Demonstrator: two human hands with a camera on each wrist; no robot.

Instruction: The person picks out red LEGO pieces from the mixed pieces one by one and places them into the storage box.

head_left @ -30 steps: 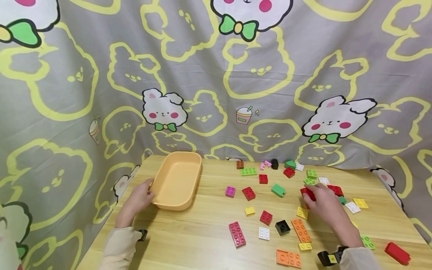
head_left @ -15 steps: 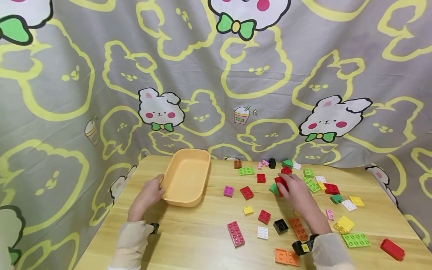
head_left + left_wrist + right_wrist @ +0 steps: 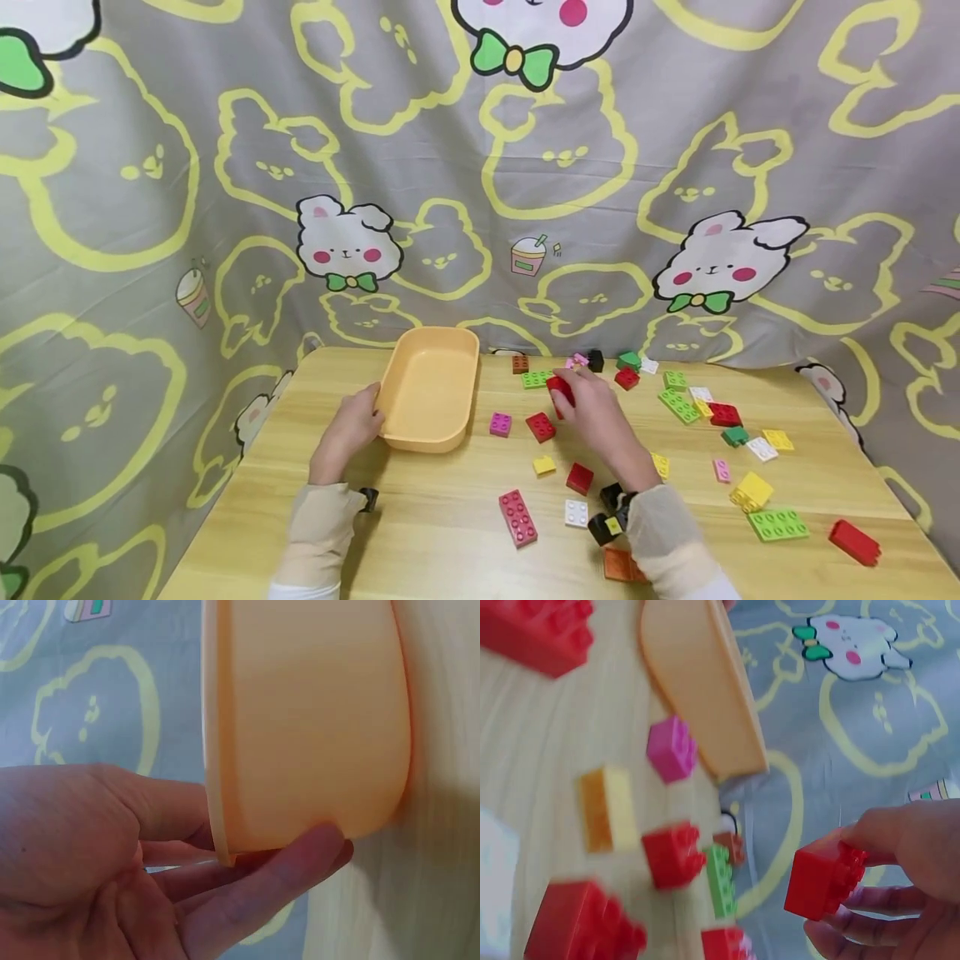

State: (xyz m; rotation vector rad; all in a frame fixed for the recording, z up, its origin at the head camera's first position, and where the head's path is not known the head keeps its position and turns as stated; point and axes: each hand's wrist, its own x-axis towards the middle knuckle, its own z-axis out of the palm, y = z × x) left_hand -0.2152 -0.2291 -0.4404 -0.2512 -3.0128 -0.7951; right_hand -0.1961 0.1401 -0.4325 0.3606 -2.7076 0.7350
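Observation:
My left hand (image 3: 352, 429) grips the left rim of an orange-yellow plastic bin (image 3: 427, 387); in the left wrist view the thumb and fingers pinch the bin's wall (image 3: 315, 735). The bin holds nothing that I can see. A red toy brick (image 3: 817, 881) is pinched between the thumb and fingers of my right hand (image 3: 596, 412), raised over the table to the right of the bin. Below and around that hand lie a red brick (image 3: 541, 427), a magenta brick (image 3: 501, 424) and a light green brick (image 3: 537, 380).
Several loose bricks cover the right half of the wooden table (image 3: 420, 525), among them a dark pink one (image 3: 518, 517), a white one (image 3: 576, 513), a yellow one (image 3: 752, 492) and a red one (image 3: 855, 542). A patterned grey curtain (image 3: 450, 167) hangs behind the table.
My right hand has carried the red brick leftward from the right-hand group of bricks toward the bin. My left hand and the bin have shifted slightly right in view, while the camera has also turned.

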